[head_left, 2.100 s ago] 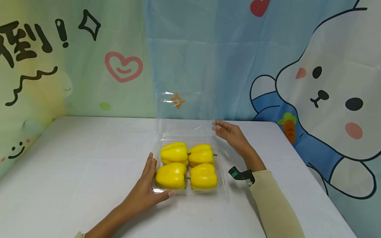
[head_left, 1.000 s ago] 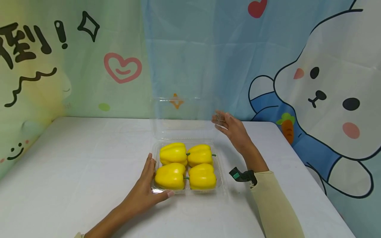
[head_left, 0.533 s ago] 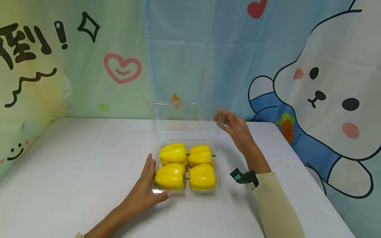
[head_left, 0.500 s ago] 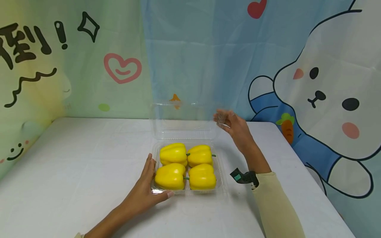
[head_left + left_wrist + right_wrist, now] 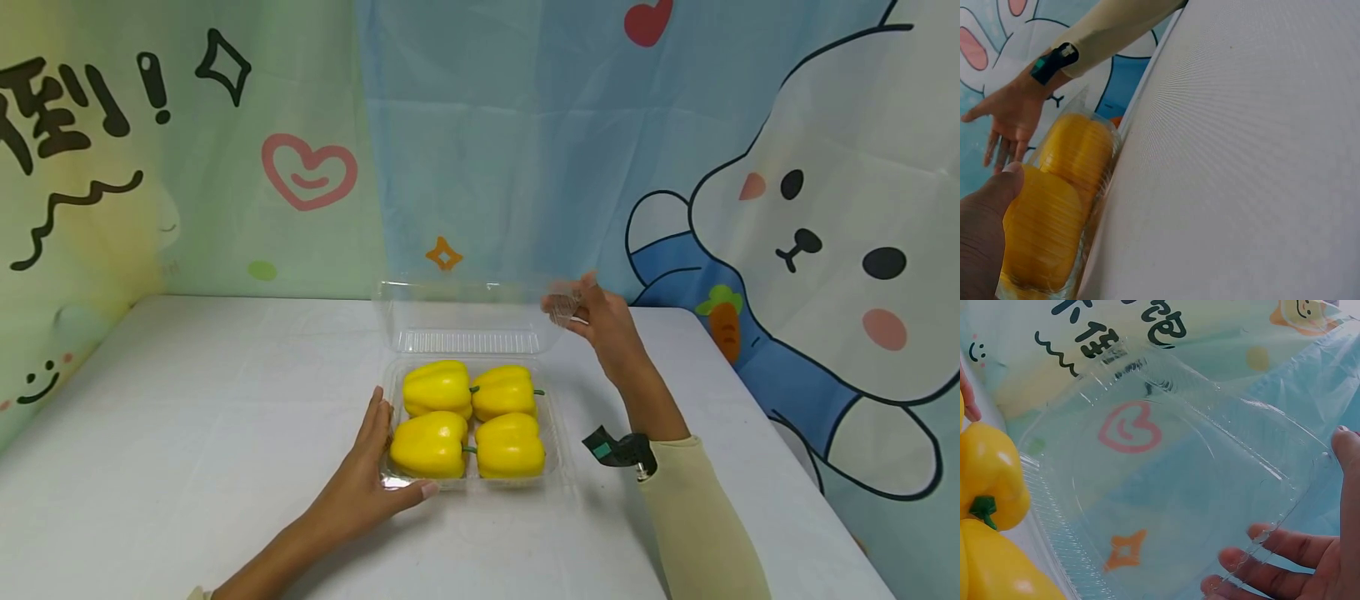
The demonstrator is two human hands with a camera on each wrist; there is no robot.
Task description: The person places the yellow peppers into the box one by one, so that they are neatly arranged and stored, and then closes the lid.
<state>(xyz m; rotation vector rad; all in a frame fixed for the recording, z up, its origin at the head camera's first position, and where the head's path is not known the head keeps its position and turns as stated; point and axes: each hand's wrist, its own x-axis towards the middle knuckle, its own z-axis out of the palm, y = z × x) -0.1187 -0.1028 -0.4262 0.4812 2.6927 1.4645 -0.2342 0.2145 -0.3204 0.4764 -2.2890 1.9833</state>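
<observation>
A clear plastic clamshell box [image 5: 557, 442] sits on the table with several yellow bell peppers [image 5: 429, 444] in its base. At the back its raised lid [image 5: 465, 317] leans toward the peppers. My right hand [image 5: 611, 329] holds the lid's right side; the right wrist view shows the thumb at one corner of the lid [image 5: 1166, 462] and fingers behind the clear plastic. My left hand [image 5: 360, 487] rests against the base's front left corner, fingers straight along the left wall and thumb along the front. In the left wrist view the thumb [image 5: 1000, 194] touches the front wall.
The table has a white cover [image 5: 225, 433]. Behind it hangs a printed cloth backdrop [image 5: 480, 150] with a cartoon rabbit on the right. A black strap device [image 5: 618, 448] is worn on the right wrist.
The lid's upper edge has come down and forward, tilting toward the peppers, with my right hand shifting from beside its edge to hold it. My left hand has stayed at the base.
</observation>
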